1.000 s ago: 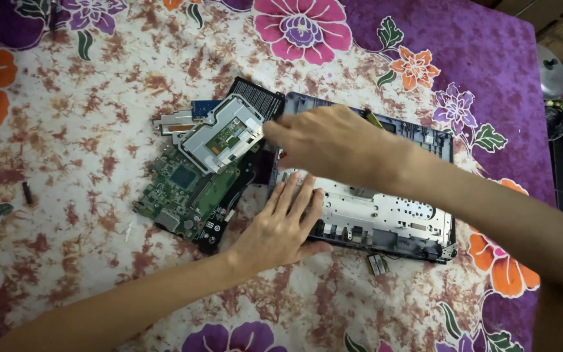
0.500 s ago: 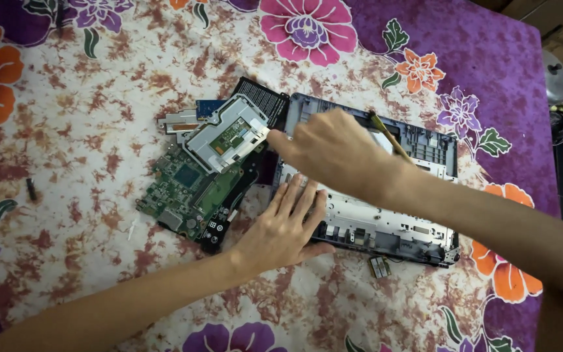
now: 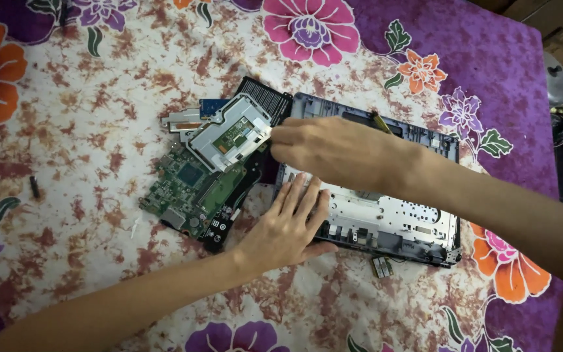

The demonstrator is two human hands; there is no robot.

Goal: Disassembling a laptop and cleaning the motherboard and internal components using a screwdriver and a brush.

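Flat, with fingers spread, the left hand (image 3: 286, 225) pins the laptop chassis (image 3: 386, 218) steady; right hand (image 3: 333, 151) fingertips pinch the touchpad module (image 3: 229, 133) over the green motherboard (image 3: 187, 189).

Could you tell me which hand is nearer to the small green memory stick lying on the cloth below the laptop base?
Left. The left hand rests flat on the base's lower left corner, left of the memory stick; the right hand is higher, at the top edge.

Two hands, left hand (image 3: 288, 225), right hand (image 3: 333, 153), one green circuit board (image 3: 187, 189), one laptop chassis (image 3: 392, 221), one touchpad module (image 3: 229, 133)
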